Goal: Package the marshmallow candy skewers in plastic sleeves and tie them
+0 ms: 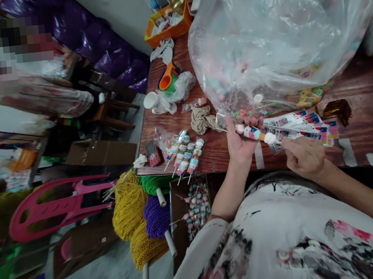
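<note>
A wrapped candy skewer (pixel 254 133) with pink, orange and white pieces lies across my left hand (pixel 242 142), whose fingers curl around it. My right hand (pixel 303 156) is bent at the skewer's white end, its fingertips pressed together there; what they pinch is too small to make out. Printed plastic sleeves (pixel 312 126) are fanned on the wooden table (pixel 361 94) just beyond my right hand. Several finished-looking wrapped skewers (pixel 186 153) lie left of my left hand, near the table's edge.
A big clear bag (pixel 268 29) fills the table's far side. Further left are a cloth (pixel 201 119), a white cup (pixel 151 100) and an orange basket (pixel 169 26). Below the edge stand a box of skewers (pixel 196 205) and yellow cord bundles (pixel 129 203). Other people sit at the far left.
</note>
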`<move>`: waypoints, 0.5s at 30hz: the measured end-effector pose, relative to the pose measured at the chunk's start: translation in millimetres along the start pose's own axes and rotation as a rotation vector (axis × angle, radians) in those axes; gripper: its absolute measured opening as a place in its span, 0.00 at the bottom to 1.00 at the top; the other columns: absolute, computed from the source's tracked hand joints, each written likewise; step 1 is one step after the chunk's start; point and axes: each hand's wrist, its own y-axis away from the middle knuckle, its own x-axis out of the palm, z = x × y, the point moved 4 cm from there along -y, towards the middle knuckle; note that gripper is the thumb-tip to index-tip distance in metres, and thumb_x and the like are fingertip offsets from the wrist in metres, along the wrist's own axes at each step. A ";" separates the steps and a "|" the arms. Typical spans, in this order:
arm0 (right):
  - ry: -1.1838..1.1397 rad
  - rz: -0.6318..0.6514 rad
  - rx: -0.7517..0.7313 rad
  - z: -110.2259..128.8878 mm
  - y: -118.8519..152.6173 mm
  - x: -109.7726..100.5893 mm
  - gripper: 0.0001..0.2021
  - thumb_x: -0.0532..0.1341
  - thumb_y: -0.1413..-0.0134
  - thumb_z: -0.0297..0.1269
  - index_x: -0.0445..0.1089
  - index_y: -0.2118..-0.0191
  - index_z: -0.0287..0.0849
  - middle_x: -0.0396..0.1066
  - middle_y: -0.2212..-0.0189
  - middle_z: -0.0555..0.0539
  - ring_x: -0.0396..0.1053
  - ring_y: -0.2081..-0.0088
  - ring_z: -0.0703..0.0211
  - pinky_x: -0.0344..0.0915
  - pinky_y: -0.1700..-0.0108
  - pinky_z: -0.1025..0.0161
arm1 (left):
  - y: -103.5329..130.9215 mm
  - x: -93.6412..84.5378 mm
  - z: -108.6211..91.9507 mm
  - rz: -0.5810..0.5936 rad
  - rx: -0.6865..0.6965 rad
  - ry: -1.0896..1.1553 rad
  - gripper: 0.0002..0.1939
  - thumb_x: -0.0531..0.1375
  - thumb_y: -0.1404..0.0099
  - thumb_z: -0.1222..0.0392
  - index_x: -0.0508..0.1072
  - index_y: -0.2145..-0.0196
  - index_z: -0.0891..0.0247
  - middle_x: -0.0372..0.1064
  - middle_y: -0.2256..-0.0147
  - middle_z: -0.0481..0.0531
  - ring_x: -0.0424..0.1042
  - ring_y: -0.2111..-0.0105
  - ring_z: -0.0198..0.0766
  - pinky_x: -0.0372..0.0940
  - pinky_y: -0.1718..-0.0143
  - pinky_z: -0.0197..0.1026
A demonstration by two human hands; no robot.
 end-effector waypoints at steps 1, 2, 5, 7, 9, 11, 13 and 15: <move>-0.024 -0.005 0.004 0.7 0.3 -1.2 0.14 0.57 0.50 0.22 0.71 0.58 0.44 0.78 0.67 0.45 0.73 0.69 0.60 0.66 0.66 0.62 | -0.1 -0.1 -1.5 -0.011 0.011 0.000 0.29 0.47 0.30 0.36 0.66 0.75 0.63 0.61 0.77 0.45 0.69 0.74 0.30 0.71 0.54 0.43; -0.039 -0.003 0.009 1.3 0.7 -1.9 0.14 0.57 0.50 0.23 0.71 0.58 0.45 0.78 0.66 0.45 0.74 0.68 0.60 0.67 0.65 0.62 | -0.1 0.0 -2.2 -0.018 0.021 0.000 0.29 0.47 0.30 0.36 0.66 0.75 0.63 0.61 0.78 0.44 0.69 0.74 0.30 0.71 0.54 0.43; -0.052 0.022 0.003 3.9 1.2 -1.5 0.14 0.58 0.50 0.23 0.71 0.59 0.46 0.79 0.65 0.46 0.75 0.67 0.60 0.67 0.64 0.62 | 1.3 1.3 2.0 0.004 0.041 -0.009 0.30 0.48 0.31 0.35 0.65 0.76 0.63 0.61 0.78 0.44 0.68 0.75 0.29 0.71 0.55 0.42; -0.036 0.040 -0.009 6.0 -0.1 0.4 0.13 0.57 0.50 0.24 0.71 0.60 0.46 0.79 0.64 0.45 0.74 0.67 0.60 0.67 0.65 0.62 | 3.8 1.8 9.5 0.029 0.059 -0.047 0.29 0.49 0.31 0.36 0.65 0.76 0.63 0.62 0.78 0.44 0.69 0.76 0.30 0.72 0.56 0.43; -0.001 0.065 -0.012 8.0 -2.9 3.9 0.13 0.56 0.50 0.24 0.71 0.61 0.46 0.79 0.65 0.46 0.74 0.69 0.61 0.65 0.66 0.62 | 7.5 2.1 19.5 0.054 0.068 -0.105 0.27 0.51 0.31 0.38 0.65 0.76 0.63 0.64 0.78 0.44 0.69 0.76 0.31 0.72 0.58 0.43; 0.015 0.091 0.020 8.8 -7.6 8.5 0.13 0.55 0.50 0.23 0.70 0.61 0.45 0.79 0.67 0.46 0.73 0.70 0.61 0.64 0.66 0.62 | 11.3 1.9 30.3 0.074 0.055 -0.156 0.25 0.52 0.31 0.38 0.65 0.75 0.62 0.64 0.77 0.44 0.70 0.76 0.31 0.71 0.60 0.41; -0.053 0.101 0.104 7.6 -13.9 12.8 0.12 0.55 0.49 0.22 0.70 0.63 0.45 0.77 0.71 0.47 0.72 0.71 0.61 0.64 0.67 0.63 | 14.2 0.8 39.9 0.085 0.021 -0.186 0.25 0.53 0.32 0.37 0.64 0.75 0.62 0.64 0.77 0.44 0.70 0.76 0.31 0.71 0.61 0.40; -0.230 0.107 0.281 3.0 -19.6 16.7 0.09 0.54 0.46 0.23 0.68 0.65 0.45 0.74 0.74 0.49 0.70 0.73 0.62 0.64 0.68 0.64 | 15.0 -1.0 45.4 0.090 0.000 -0.189 0.25 0.54 0.33 0.37 0.65 0.74 0.62 0.65 0.76 0.45 0.70 0.75 0.31 0.70 0.62 0.37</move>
